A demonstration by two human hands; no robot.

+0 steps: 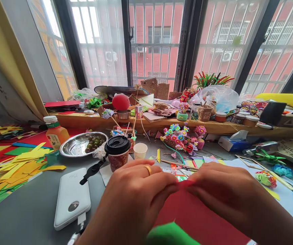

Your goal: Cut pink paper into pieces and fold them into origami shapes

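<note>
Both of my hands pinch the top edge of a sheet of red paper (187, 214), close to one another. My left hand (136, 187), with a gold ring on one finger, has its fingers folded down over the edge. Its fingertips almost meet those of my right hand (225, 185), which grips the same edge from the other side. Something bright green (173, 234) shows below the red sheet at the bottom of the view; its kind cannot be made out. A lidded coffee cup (117, 153) and a paper cup (140, 150) stand just beyond my left hand.
A white power bank (73, 197) with a cable lies left, near cut paper strips (21, 170). Behind it are a juice bottle (56, 132) and a metal plate (70, 146) of grapes. Paper flowers (178, 137) stand ahead, a tissue box (232, 142) at the right.
</note>
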